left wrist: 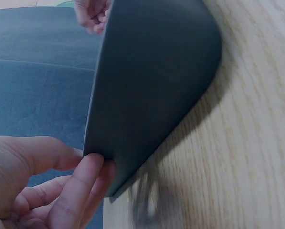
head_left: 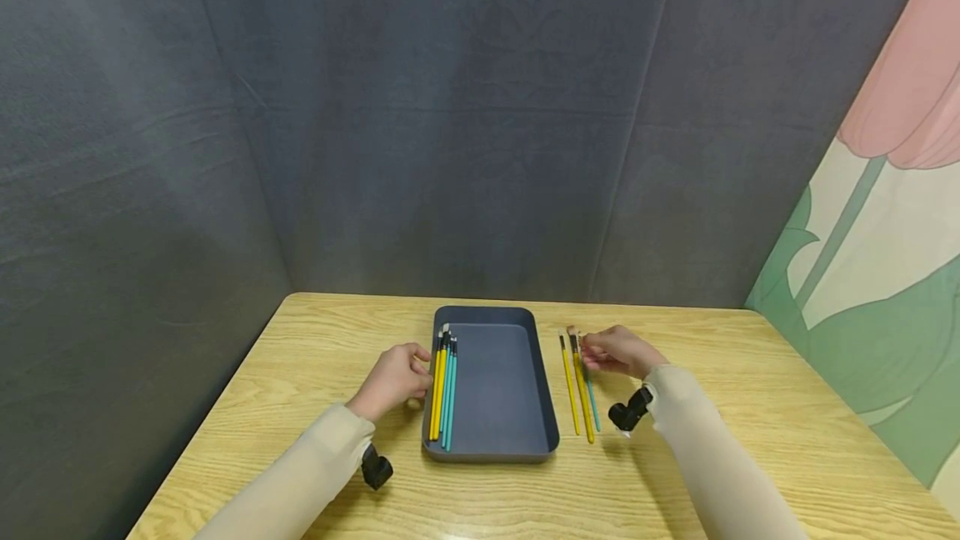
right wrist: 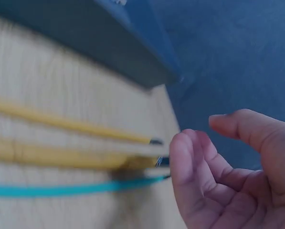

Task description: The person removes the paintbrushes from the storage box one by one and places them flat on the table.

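1. While the left hand (head_left: 396,375) pinches the left rim of the dark grey tray (head_left: 501,390), thumb at the rim and fingertips against the outer wall, the tray lies flat on the bench (head_left: 330,340), its far end just short of the bench's far edge.
2. Yellow brushes (head_left: 436,398) and teal brushes (head_left: 451,407) lie side by side along the tray's left wall, heads toward the bench's far edge.
3. Between the tray and the bench's right edge lie a thin yellow brush (head_left: 570,390), a thick yellow brush (head_left: 582,398) and a slender teal brush (head_left: 593,407), roughly parallel, their heads also toward the far edge.
4. The right hand (head_left: 621,350) is at the head end of the slender teal brush, thumb parted from its loosely bent fingers; whether it touches the brush cannot be told.
5. A dark curtain (head_left: 450,148) rises behind the bench's far edge.
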Demonstrator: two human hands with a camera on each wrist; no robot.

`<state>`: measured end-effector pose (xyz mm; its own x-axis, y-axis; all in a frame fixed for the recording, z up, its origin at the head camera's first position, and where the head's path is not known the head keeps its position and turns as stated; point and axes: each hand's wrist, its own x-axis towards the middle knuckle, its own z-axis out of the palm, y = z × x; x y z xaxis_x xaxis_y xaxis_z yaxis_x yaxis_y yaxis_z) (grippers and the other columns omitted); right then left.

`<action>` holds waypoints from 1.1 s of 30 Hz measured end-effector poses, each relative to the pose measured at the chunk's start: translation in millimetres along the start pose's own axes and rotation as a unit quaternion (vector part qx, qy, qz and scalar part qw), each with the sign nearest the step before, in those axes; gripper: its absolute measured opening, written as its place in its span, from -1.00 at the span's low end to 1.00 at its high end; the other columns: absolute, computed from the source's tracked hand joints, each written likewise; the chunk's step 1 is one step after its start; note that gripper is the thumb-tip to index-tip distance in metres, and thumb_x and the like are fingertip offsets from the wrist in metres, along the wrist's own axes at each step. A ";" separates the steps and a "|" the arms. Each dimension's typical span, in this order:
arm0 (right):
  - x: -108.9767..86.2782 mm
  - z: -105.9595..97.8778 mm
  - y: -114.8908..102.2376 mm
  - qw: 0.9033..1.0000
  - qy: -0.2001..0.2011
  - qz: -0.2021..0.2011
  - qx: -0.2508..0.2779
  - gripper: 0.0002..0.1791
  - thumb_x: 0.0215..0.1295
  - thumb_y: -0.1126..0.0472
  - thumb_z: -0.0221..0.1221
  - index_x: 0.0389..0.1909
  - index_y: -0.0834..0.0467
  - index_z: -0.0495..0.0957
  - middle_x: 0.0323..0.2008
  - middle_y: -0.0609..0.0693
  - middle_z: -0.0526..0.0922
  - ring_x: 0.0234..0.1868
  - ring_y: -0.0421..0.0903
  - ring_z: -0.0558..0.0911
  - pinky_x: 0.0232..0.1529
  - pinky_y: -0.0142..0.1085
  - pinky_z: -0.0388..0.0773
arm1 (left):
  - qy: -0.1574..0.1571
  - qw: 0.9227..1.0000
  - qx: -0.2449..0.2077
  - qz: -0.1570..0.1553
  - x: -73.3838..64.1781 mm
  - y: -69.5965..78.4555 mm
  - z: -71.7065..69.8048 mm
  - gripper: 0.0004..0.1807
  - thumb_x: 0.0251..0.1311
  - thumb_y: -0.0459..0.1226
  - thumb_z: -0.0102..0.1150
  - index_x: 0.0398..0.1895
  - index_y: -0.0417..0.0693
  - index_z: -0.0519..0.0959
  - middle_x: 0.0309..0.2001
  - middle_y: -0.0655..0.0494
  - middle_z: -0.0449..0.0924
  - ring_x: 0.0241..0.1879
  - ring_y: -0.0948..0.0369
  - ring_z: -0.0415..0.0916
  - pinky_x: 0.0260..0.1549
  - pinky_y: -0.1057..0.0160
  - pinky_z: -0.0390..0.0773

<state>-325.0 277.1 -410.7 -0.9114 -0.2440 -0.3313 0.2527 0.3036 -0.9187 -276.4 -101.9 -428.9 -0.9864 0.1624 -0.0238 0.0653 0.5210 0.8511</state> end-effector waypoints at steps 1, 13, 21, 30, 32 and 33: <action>0.0 1.0 -2.3 1.000 -0.006 -0.006 0.004 -0.52 0.44 0.24 -0.03 0.15 0.58 0.31 -0.37 -0.02 0.66 -0.41 -0.30 0.65 -0.28 -0.46 0.67 | 0.000 1.000 0.000 -0.001 -0.1 0.2 0.2 -0.63 0.00 -0.52 0.19 -0.04 -0.36 0.52 -0.42 -0.03 0.58 -0.52 0.21 0.59 -0.46 0.28 0.70; -6.8 28.6 -37.6 0.994 -0.043 -0.069 0.068 -0.44 0.47 0.28 -0.10 0.29 0.62 0.10 -0.28 -0.05 0.64 -0.28 -0.28 0.68 -0.15 -0.44 0.67 | 0.000 1.000 -0.005 -0.002 -0.2 -0.4 0.2 -0.63 -0.01 -0.53 0.18 -0.05 -0.36 0.52 -0.43 -0.03 0.56 -0.53 0.21 0.58 -0.46 0.28 0.70; -8.3 55.8 -55.4 0.993 -0.027 -0.087 0.079 -0.44 0.48 0.24 -0.06 0.30 0.57 0.15 -0.14 0.06 0.61 -0.22 -0.23 0.68 -0.09 -0.41 0.66 | -0.002 1.000 -0.005 0.000 -0.1 0.0 -0.1 -0.63 0.00 -0.53 0.19 -0.04 -0.36 0.52 -0.43 -0.04 0.57 -0.53 0.21 0.59 -0.46 0.28 0.70; -2.2 89.0 -64.9 0.992 0.002 -0.103 0.077 -0.52 0.47 0.22 -0.03 0.25 0.47 0.27 0.10 0.36 0.51 -0.14 -0.12 0.67 -0.01 -0.29 0.66 | -0.003 1.000 0.002 -0.001 -0.9 -1.3 -0.3 -0.63 0.02 -0.53 0.19 -0.03 -0.36 0.52 -0.41 -0.05 0.57 -0.51 0.20 0.59 -0.45 0.27 0.71; 0.1 97.6 -65.3 0.992 0.003 -0.105 0.066 -0.53 0.48 0.21 -0.03 0.25 0.45 0.29 0.18 0.39 0.45 -0.04 0.01 0.67 0.01 -0.26 0.66 | -0.003 1.000 0.004 -0.002 -1.5 -1.3 -0.6 -0.63 0.02 -0.53 0.19 -0.02 -0.36 0.52 -0.40 -0.05 0.57 -0.50 0.20 0.60 -0.44 0.26 0.71; 1.5 101.9 -65.4 0.992 0.003 -0.106 0.063 -0.55 0.48 0.21 -0.03 0.24 0.43 0.31 0.19 0.39 0.44 0.01 0.07 0.65 0.02 -0.24 0.65 | -0.003 1.000 0.005 -0.002 -1.5 -1.3 -0.6 -0.63 0.02 -0.53 0.19 -0.02 -0.36 0.52 -0.40 -0.05 0.58 -0.50 0.20 0.60 -0.44 0.26 0.71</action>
<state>-309.7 163.0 -373.1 -0.9504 -0.2837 -0.1275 0.0939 0.1290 -0.9872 -275.1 -103.3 -429.6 -0.9859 0.1643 -0.0303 0.0623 0.5298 0.8458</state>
